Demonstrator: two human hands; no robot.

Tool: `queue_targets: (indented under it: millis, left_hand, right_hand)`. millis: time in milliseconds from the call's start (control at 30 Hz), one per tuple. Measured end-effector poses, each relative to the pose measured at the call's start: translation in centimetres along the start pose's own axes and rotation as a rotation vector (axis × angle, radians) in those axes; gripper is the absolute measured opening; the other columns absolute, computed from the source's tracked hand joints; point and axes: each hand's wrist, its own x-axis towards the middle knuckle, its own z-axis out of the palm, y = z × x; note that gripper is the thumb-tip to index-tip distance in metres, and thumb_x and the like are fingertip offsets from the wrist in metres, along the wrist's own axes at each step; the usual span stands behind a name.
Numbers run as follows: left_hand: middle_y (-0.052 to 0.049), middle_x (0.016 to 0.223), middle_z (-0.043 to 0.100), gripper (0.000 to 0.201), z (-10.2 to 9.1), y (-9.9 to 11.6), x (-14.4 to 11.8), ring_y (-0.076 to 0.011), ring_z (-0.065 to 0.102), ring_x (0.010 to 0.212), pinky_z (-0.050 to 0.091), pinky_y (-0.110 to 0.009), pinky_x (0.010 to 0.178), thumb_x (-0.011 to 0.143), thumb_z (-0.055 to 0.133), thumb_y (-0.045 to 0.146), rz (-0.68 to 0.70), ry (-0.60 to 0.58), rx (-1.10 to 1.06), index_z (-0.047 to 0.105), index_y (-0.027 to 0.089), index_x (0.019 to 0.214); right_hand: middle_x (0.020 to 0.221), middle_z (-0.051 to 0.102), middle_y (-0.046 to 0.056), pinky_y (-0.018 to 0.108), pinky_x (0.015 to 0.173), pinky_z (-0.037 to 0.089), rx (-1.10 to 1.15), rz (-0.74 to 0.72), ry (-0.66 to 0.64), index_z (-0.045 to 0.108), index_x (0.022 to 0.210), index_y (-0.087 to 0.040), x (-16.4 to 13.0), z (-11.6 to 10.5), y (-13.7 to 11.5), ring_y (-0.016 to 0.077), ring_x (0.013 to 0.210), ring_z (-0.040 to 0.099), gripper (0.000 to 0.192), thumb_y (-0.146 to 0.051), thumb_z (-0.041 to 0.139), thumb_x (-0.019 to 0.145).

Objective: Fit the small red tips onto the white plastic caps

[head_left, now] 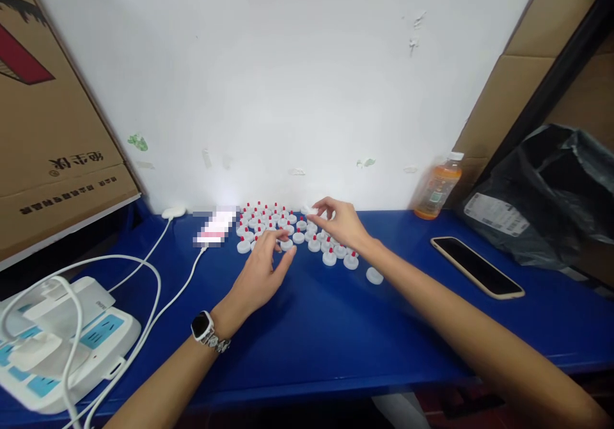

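Several round white caps (pixel 314 244), many with a small red tip, stand in a cluster on the blue table. My right hand (pixel 341 221) is over the back of the cluster, thumb and forefinger pinched on a white cap (pixel 308 210) close to the wall. At the front left of the group, my left hand (pixel 263 268) is low with thumb and fingers apart. Another white cap (pixel 286 245) shows between its thumb and fingertips; I cannot tell whether they touch it. A plain white disc-like cap (pixel 375 275) lies by my right forearm.
A lit phone (pixel 217 226) on a cable lies left of the caps, beyond a white power strip (pixel 110 339). To the right are a dark-screened phone (pixel 477 267), an orange drink bottle (pixel 437 187) and a black plastic bag (pixel 542 192). Cardboard (pixel 62 109) stands at left.
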Motion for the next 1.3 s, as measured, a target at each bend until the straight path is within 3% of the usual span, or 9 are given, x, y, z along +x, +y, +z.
queue_targets:
  millis: [167, 400, 533, 600, 700, 867, 1100, 1200, 1300]
  left_hand:
    - [-0.005, 0.106, 0.062, 0.034, -0.3, 0.0, -0.3, -0.0187, 0.058, 0.096, 0.047, -0.034, 0.087, 0.105, 0.032, 0.045, -0.051, -0.063, -0.154, 0.052, 0.021, 0.118]
    - [-0.004, 0.094, 0.059, 0.035, -1.3, -1.0, -0.6, -0.0181, 0.056, 0.091, 0.046, -0.033, 0.087, 0.106, 0.027, 0.044, -0.085, -0.028, -0.225, 0.051, 0.020, 0.099]
    - [-0.005, 0.094, 0.057, 0.036, -2.1, -2.3, -0.2, -0.0180, 0.054, 0.090, 0.044, -0.033, 0.089, 0.106, 0.027, 0.042, -0.033, 0.039, -0.137, 0.052, 0.019, 0.093]
    - [-0.004, 0.090, 0.057, 0.039, -2.3, -3.0, 0.0, -0.0177, 0.054, 0.085, 0.045, -0.032, 0.084, 0.106, 0.027, 0.044, -0.061, 0.048, -0.127, 0.053, 0.019, 0.091]
    - [-0.003, 0.081, 0.058, 0.043, -2.6, -4.0, 0.2, -0.0168, 0.054, 0.076, 0.044, -0.029, 0.073, 0.105, 0.028, 0.047, -0.141, 0.064, -0.157, 0.057, 0.018, 0.093]
    - [-0.001, 0.074, 0.057, 0.046, -3.3, -4.5, 0.4, -0.0158, 0.053, 0.068, 0.041, -0.026, 0.064, 0.103, 0.031, 0.049, -0.188, 0.096, -0.157, 0.063, 0.017, 0.103]
    - [0.004, 0.064, 0.050, 0.039, -3.6, -3.7, 0.4, -0.0122, 0.046, 0.058, 0.034, -0.025, 0.056, 0.097, 0.047, 0.050, -0.183, 0.108, -0.064, 0.052, 0.019, 0.075]
    - [0.004, 0.062, 0.052, 0.033, -3.5, -3.6, 0.2, -0.0124, 0.047, 0.056, 0.034, -0.024, 0.055, 0.092, 0.055, 0.046, -0.166, 0.047, 0.016, 0.050, 0.019, 0.074]
    - [0.004, 0.064, 0.056, 0.024, -3.1, -3.3, 0.0, -0.0137, 0.051, 0.056, 0.035, -0.025, 0.056, 0.094, 0.053, 0.042, -0.135, -0.045, 0.041, 0.052, 0.020, 0.083]
  right_hand:
    - [0.078, 0.069, 0.000, 0.026, 0.066, 0.046, 0.383, -0.073, -0.042, 0.071, 0.097, -0.020, -4.3, 3.3, -4.2, 0.0131, 0.067, 0.058, 0.022, -0.038, 0.067, 0.085]
    - [0.094, 0.073, 0.005, 0.032, 0.077, 0.051, 0.304, -0.274, -0.108, 0.069, 0.124, -0.025, -5.3, 5.1, -5.0, 0.0171, 0.078, 0.063, 0.033, -0.034, 0.059, 0.094]
    - [0.116, 0.070, 0.010, 0.037, 0.096, 0.049, 0.325, -0.360, -0.162, 0.062, 0.135, -0.024, -5.6, 5.8, -5.7, 0.0217, 0.106, 0.064, 0.039, -0.028, 0.052, 0.098]
    - [0.120, 0.068, 0.009, 0.036, 0.098, 0.048, 0.341, -0.355, -0.174, 0.061, 0.135, -0.024, -5.5, 6.4, -5.9, 0.0206, 0.111, 0.063, 0.039, -0.023, 0.047, 0.098]
    - [0.108, 0.068, 0.007, 0.030, 0.083, 0.051, 0.322, -0.290, -0.139, 0.063, 0.130, -0.023, -4.9, 7.4, -5.6, 0.0163, 0.089, 0.064, 0.037, -0.019, 0.048, 0.097]
    - [0.094, 0.064, 0.005, 0.028, 0.075, 0.047, 0.118, -0.213, -0.156, 0.069, 0.096, -0.019, -3.8, 8.9, -4.1, 0.0158, 0.080, 0.059, 0.012, -0.024, 0.060, 0.091]
    - [0.095, 0.066, 0.009, 0.032, 0.077, 0.045, -0.133, -0.297, -0.257, 0.068, 0.090, -0.017, -3.6, 9.8, -3.9, 0.0194, 0.083, 0.060, 0.011, -0.019, 0.058, 0.092]
    - [0.093, 0.068, 0.007, 0.033, 0.080, 0.046, 0.022, -0.243, -0.216, 0.067, 0.088, -0.018, -3.7, 8.9, -3.7, 0.0190, 0.085, 0.062, 0.008, -0.019, 0.059, 0.091]
    - [0.082, 0.069, 0.003, 0.030, 0.072, 0.048, 0.431, -0.056, -0.181, 0.065, 0.092, -0.019, -4.2, 7.7, -3.5, 0.0161, 0.074, 0.063, 0.014, -0.031, 0.057, 0.094]
